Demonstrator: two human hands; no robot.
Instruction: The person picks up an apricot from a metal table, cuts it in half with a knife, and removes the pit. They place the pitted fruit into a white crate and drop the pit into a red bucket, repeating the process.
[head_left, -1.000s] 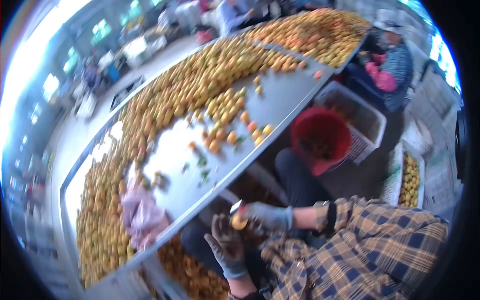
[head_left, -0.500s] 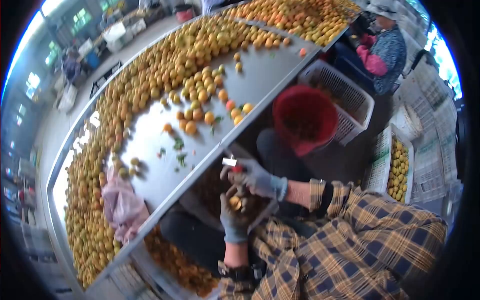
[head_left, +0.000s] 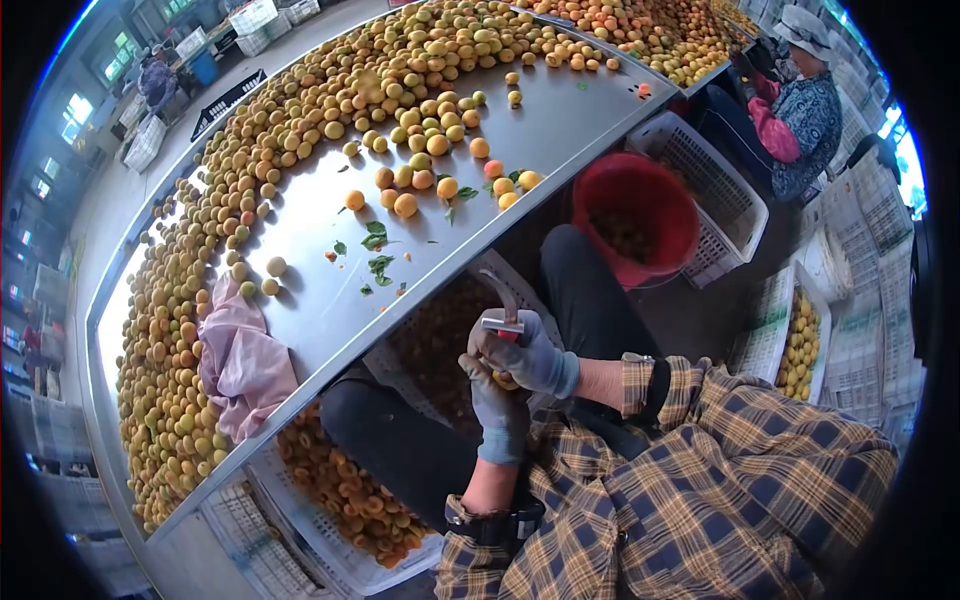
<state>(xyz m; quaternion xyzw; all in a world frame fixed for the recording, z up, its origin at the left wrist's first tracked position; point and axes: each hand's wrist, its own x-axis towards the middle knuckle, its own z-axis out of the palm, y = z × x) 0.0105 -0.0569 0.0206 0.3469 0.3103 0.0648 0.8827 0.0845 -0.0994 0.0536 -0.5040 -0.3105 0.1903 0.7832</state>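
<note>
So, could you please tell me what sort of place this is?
Probably a fruit-processing shed: a long metal table heaped with orange-yellow round fruit, white plastic crates beneath and beside it, and a co-worker in a patterned top seated alongside.

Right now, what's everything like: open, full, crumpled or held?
Pink cloth: crumpled
Table: partly covered with fruit
Red bucket: open, partly filled
Crate under the table: open, heaped with cut fruit
Left hand: curled round a fruit
Right hand: closed on a tool
</note>
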